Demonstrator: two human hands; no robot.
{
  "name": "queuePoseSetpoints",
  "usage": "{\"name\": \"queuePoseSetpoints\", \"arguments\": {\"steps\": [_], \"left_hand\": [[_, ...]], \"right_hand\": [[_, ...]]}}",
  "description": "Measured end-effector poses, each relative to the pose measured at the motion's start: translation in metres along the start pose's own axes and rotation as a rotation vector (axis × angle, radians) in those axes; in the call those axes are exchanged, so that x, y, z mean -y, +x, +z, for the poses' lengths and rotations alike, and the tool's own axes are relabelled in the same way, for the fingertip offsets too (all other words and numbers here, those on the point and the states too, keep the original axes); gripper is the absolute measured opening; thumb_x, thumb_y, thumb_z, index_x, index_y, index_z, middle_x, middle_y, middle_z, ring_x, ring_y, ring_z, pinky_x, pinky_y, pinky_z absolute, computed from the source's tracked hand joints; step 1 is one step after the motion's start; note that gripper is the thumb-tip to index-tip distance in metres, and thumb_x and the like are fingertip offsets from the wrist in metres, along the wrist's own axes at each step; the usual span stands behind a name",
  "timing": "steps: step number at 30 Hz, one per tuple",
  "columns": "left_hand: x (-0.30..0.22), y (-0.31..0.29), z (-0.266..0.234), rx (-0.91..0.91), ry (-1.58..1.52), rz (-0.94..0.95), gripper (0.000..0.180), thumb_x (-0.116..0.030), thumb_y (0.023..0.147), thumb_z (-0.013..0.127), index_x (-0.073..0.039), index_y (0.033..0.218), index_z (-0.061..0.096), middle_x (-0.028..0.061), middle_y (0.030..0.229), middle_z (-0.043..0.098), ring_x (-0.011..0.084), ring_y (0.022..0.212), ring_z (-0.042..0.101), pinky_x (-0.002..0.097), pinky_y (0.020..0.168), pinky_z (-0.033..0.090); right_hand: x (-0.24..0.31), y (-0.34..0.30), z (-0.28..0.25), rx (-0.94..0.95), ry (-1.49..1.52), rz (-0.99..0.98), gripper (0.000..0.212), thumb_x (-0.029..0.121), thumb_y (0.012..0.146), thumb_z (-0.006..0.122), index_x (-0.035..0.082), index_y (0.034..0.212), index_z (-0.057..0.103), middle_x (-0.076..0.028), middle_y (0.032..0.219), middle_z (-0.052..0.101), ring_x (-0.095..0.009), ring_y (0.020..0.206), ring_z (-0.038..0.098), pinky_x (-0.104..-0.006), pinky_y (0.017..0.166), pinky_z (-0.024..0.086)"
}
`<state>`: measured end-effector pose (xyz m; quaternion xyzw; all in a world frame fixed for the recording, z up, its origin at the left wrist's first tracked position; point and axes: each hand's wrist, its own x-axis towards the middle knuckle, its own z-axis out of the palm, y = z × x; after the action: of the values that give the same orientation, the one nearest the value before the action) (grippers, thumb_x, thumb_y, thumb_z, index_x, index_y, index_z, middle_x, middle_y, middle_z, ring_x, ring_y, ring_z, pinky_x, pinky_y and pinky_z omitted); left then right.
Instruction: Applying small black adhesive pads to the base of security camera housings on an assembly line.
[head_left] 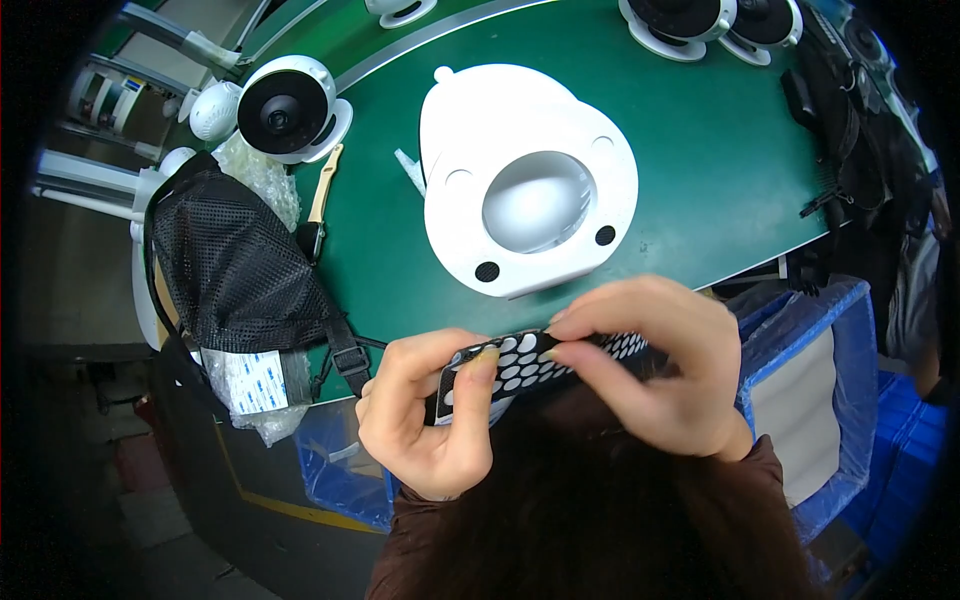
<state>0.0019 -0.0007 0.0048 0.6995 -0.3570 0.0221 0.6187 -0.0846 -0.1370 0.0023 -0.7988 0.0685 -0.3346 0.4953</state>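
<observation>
My left hand (430, 410) pinches a dark sheet covered in rows of white round stickers (520, 372), thumb on its face and fingers behind. At the sheet's upper edge, the thumb and forefinger of my right hand (655, 365) are pinched together; whether a single sticker is between them is too small to make out. Just beyond my hands, a white rounded plastic housing (530, 110) lies on the green table (700, 170). It has a large oval opening in the middle. Two black round pads (487, 271) sit on its near corners.
On the left are a black mesh bag (235, 260), bubble wrap (255, 175), a wooden-handled brush (325, 185) and a white device with a black round front (287, 108). Similar devices (680, 20) stand at the back right. Blue plastic-lined bins (810, 400) are below the table edge.
</observation>
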Motion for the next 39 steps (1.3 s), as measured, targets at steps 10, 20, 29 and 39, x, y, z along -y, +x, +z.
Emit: {"name": "queuePoseSetpoints", "arguments": {"steps": [10, 20, 29, 39], "left_hand": [[0.002, 0.008, 0.007, -0.077, -0.01, -0.018, 0.012, 0.009, 0.073, 0.06, 0.006, 0.084, 0.058, 0.0085, 0.074, 0.062, 0.0075, 0.063, 0.055, 0.0164, 0.059, 0.041], [0.011, 0.018, 0.006, 0.002, 0.008, 0.032, 0.019, 0.011, 0.067, 0.061, 0.003, 0.084, 0.063, 0.0127, 0.088, 0.062, 0.0141, 0.075, 0.057, 0.0218, 0.067, 0.044], [0.009, 0.019, 0.006, 0.001, 0.007, 0.012, 0.019, 0.012, 0.067, 0.061, 0.004, 0.084, 0.063, 0.0123, 0.088, 0.062, 0.0147, 0.077, 0.058, 0.0221, 0.068, 0.044], [0.014, 0.02, 0.007, -0.023, -0.007, 0.035, 0.018, 0.011, 0.067, 0.061, 0.004, 0.084, 0.062, 0.0122, 0.088, 0.061, 0.0142, 0.076, 0.058, 0.0217, 0.067, 0.044]], "right_hand": [[0.004, 0.007, -0.014, -0.052, -0.196, -0.251, 0.014, -0.007, 0.063, 0.062, 0.0, 0.075, 0.057, -0.018, 0.095, 0.062, -0.025, 0.09, 0.06, -0.0295, 0.074, 0.048], [0.001, 0.05, -0.023, -0.233, -0.023, 0.115, 0.007, 0.0, 0.08, 0.06, -0.005, 0.085, 0.06, -0.011, 0.085, 0.064, -0.012, 0.079, 0.06, -0.0218, 0.074, 0.048], [0.003, 0.051, -0.019, -0.256, -0.182, 0.07, 0.007, 0.0, 0.078, 0.063, -0.004, 0.083, 0.061, -0.008, 0.08, 0.064, -0.011, 0.073, 0.06, -0.02, 0.07, 0.048], [0.004, 0.049, -0.023, -0.225, -0.047, 0.104, 0.007, 0.001, 0.078, 0.064, -0.004, 0.082, 0.061, -0.009, 0.081, 0.064, -0.011, 0.075, 0.06, -0.0202, 0.072, 0.048]]}}
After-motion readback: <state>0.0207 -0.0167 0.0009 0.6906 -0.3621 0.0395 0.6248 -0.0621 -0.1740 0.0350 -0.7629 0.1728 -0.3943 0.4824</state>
